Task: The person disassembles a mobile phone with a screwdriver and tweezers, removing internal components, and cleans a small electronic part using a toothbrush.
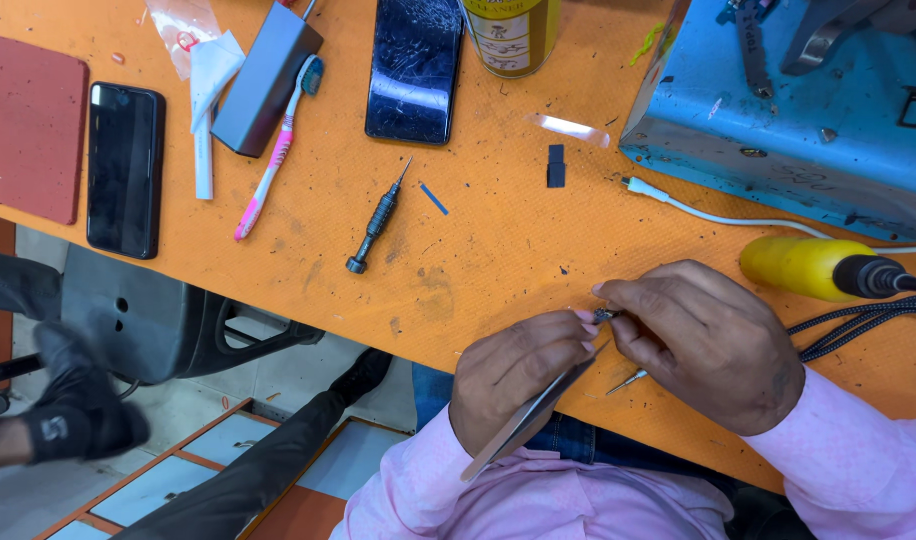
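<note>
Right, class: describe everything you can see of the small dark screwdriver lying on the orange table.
The small dark precision screwdriver has a ribbed black metal-looking handle, a wider round cap at its lower end and a thin silvery shaft ending in a fine tip. It lies flat and diagonal on the scuffed orange table, tip toward the cracked black phone, cap toward the table's near edge. Nothing touches it; a thin blue strip lies just right, and both hands are away from it.

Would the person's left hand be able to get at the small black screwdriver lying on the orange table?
Probably yes: bare table separates the left hand from the screwdriver, but the hand holds a thin flat panel.
</note>
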